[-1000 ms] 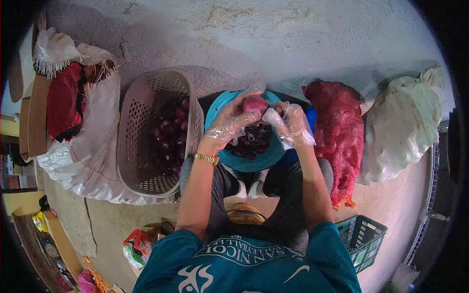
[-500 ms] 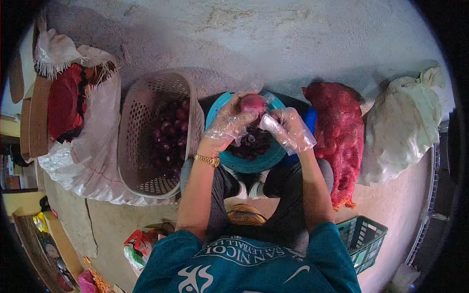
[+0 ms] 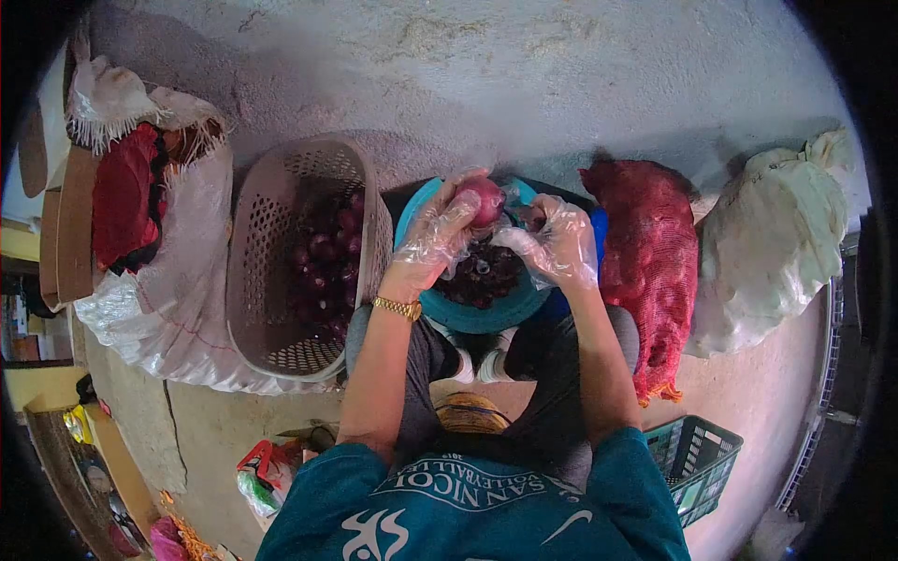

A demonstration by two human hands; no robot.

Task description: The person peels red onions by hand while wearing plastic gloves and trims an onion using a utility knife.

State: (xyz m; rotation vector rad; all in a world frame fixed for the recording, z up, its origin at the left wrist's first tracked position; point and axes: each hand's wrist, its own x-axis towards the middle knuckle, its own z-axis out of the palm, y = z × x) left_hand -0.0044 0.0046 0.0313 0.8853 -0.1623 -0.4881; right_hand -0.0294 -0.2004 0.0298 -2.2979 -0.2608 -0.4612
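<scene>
Both hands wear clear plastic gloves. My left hand (image 3: pixel 438 229), with a gold watch at its wrist, holds a red onion (image 3: pixel 483 202) above a turquoise basin (image 3: pixel 477 321). My right hand (image 3: pixel 554 241) is just right of the onion, its fingers closed; a small dark reddish piece shows at its fingertips, too small to make out surely. Dark peelings (image 3: pixel 482 273) lie in the basin below. To the left, a beige perforated basket (image 3: pixel 257 280) holds several peeled-looking red onions (image 3: pixel 323 257).
A red mesh sack (image 3: pixel 648 271) stands right of the basin, with a white sack (image 3: pixel 769 252) beyond it. An opened white woven sack (image 3: pixel 178 299) is at the far left. A green crate (image 3: pixel 697 463) sits at lower right, and a plastic bag (image 3: pixel 267 472) lies at lower left.
My right hand has drawn slightly away from the onion, opening a gap between them. The onion has turned in my left hand and shows more of its smooth surface.
</scene>
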